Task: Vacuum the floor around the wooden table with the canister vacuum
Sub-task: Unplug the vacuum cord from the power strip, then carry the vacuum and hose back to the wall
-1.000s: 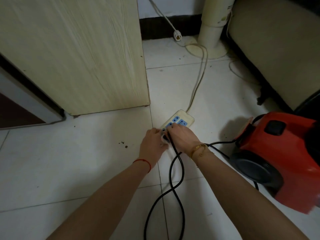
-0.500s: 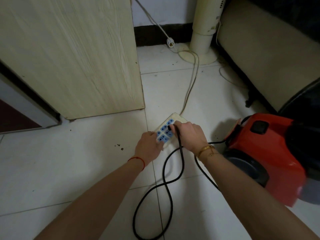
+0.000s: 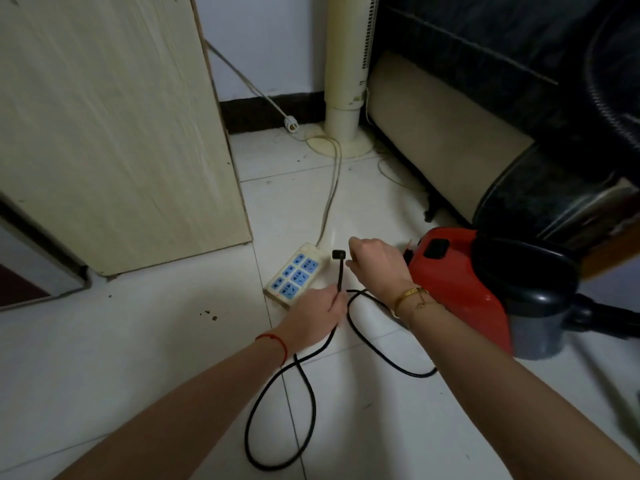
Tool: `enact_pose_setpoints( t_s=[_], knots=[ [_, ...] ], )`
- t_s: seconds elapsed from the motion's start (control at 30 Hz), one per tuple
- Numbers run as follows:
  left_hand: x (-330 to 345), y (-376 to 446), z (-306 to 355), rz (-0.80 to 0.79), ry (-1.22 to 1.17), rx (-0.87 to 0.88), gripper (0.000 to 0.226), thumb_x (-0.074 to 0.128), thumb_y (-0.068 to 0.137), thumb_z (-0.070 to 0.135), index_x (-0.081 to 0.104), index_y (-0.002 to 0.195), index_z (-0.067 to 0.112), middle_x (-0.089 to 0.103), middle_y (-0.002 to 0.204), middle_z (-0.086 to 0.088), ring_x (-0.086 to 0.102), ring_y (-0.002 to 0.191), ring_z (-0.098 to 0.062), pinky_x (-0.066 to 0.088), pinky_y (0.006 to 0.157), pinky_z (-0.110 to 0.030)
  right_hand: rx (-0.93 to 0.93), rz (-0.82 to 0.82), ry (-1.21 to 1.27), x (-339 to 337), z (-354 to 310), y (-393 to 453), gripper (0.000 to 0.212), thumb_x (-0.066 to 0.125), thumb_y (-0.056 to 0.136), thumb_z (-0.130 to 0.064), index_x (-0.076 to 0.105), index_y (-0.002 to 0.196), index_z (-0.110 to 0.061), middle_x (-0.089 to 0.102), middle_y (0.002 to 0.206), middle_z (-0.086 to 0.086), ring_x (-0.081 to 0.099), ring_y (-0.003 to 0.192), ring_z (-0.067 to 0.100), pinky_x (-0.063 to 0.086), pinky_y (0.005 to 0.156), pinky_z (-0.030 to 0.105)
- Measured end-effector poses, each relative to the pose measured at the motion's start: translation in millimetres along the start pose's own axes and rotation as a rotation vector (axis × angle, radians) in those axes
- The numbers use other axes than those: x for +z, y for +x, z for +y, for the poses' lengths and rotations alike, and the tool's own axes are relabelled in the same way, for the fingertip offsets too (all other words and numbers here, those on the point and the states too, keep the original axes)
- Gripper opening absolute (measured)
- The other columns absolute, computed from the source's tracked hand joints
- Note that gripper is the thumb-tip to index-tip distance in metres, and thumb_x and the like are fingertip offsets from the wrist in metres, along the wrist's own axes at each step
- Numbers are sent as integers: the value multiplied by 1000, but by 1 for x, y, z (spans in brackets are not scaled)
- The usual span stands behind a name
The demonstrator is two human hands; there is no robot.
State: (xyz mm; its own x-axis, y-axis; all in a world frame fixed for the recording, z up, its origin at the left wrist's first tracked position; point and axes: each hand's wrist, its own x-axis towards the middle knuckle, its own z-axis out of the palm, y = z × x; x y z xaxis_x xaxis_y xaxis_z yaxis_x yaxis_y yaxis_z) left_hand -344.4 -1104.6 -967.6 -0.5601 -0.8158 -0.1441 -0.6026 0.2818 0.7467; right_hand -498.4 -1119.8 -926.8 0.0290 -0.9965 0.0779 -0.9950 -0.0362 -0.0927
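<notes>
The red vacuum (image 3: 460, 292) sits on the floor just right of the right hand (image 3: 375, 263), loosely curled and grasping nothing I can see, while the left hand (image 3: 317, 311) pinches the cord (image 3: 341, 277), plug (image 3: 338, 254) upright, beside the strip (image 3: 296, 275).

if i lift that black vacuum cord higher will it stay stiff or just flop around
Probably floppy: the black cord lies in loose loops on the tile floor, so it should sag and trail. The short stretch above the left hand stands upright under the plug, so it seems stiffer there. It looks light; the loops may drag or snag.
</notes>
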Motion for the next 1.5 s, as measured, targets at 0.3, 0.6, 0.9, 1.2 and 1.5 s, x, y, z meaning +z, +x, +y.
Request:
enact_pose_setpoints(
  t_s=[0.3,0.6,0.9,1.2,1.5],
  knots=[
    [-16,30,73,43,257,53,13,51,87,4,50,98,11,65,88,-11,68,72,-30,54,72,-45,183,301,168,-40,54,-62,7,52,91,-19,51,96,-14,58,93,4,53,88,22,47,68,37],
    [-10,66,183,29,262,321,22,30,102,24,41,115,11,62,83,-16,61,77,-35,43,65,-37,249,535,60,-122,109,-113,7,52,93,-20,48,90,-16,51,84,1,49,77,20,44,65,35],
    [34,101,249,-164,293,312,64,50,88,6,21,146,3,41,128,-22,43,118,-35,37,104,-35,370,731,-160,-191,159,-148,36,63,86,-27,52,117,-13,53,108,5,50,95,22,43,78,34],
    [63,122,256,-217,494,445,91,56,78,-4,1,151,4,34,130,-15,37,123,-30,35,107,-36,767,586,-124,-205,216,-163,121,74,64,-62,11,150,-5,10,157,19,6,146,38,10,118,57],
    [87,130,264,-153,780,584,88,54,80,0,5,152,8,34,135,-7,33,120,-26,34,101,-36,954,486,83,-204,252,-164,140,80,59,-57,-14,150,-6,-14,157,23,-10,145,43,5,114,65]
  ],
)
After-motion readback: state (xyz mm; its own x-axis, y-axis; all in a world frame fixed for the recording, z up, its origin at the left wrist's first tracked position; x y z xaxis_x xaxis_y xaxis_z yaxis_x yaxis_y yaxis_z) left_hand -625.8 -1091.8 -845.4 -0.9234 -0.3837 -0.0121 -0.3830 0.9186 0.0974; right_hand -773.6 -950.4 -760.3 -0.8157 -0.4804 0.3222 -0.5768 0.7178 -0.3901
